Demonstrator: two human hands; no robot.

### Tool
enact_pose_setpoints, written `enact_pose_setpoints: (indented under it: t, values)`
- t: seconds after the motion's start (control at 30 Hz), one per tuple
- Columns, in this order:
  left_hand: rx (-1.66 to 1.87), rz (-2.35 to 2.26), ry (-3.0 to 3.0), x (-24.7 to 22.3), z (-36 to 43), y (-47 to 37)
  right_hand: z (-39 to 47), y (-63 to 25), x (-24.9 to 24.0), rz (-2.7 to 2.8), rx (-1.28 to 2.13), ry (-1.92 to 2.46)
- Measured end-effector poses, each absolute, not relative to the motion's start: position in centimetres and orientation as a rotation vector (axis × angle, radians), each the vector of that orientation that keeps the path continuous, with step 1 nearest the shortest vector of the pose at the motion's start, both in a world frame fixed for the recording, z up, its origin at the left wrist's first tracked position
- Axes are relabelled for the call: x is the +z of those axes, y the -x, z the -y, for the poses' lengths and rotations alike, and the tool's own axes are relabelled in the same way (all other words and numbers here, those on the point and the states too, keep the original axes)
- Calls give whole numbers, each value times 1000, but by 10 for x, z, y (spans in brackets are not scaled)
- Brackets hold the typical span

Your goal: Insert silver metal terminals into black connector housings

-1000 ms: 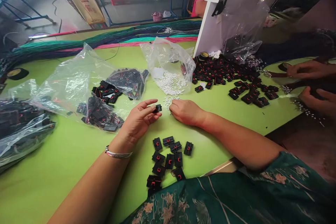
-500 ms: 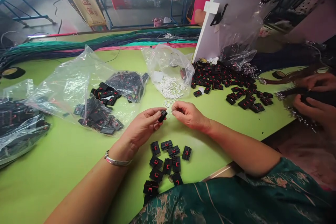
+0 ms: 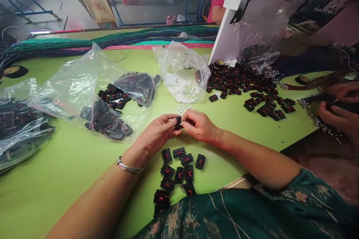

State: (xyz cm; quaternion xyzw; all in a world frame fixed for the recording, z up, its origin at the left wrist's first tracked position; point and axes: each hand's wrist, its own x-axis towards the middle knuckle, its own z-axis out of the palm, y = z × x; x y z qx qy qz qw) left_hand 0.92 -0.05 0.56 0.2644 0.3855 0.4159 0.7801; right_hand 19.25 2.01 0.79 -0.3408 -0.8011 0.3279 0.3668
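My left hand [image 3: 158, 130] grips a small black plastic connector housing [image 3: 178, 123] between thumb and fingers, its slotted side turned toward the right. Fingers pinched, my right hand [image 3: 200, 127] meets that side of the housing; a speck of white shows at the fingertips, probably one of the small white pieces. Just beyond the hands, loose small white pieces [image 3: 183, 93] spill from the mouth of a clear plastic bag [image 3: 179, 54]. Below the hands lie several black connector housings with red clips [image 3: 179, 174].
Clear bags of black housings [image 3: 112, 119] lie at left on the green table [image 3: 70, 183]. A large pile of housings [image 3: 235, 80] sits at right beside an upright white panel [image 3: 252, 11]. Bundled wires [image 3: 117, 43] run along the back. Another person's hands [image 3: 340, 108] work at far right.
My right hand has come from the white pieces to the connector housing. My left hand has turned the housing more upright, and the two hands are now close together.
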Motion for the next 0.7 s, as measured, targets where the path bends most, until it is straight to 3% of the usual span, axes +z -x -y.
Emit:
enact_pose_setpoints:
  t: [0.5,0.7]
  values:
    - [930,-861,-660,7,3,-9,-17,-189,10,1949,978,1043]
    - [886,-793,-692,7,0,-2,-14,-187,20,1611,1666,1184]
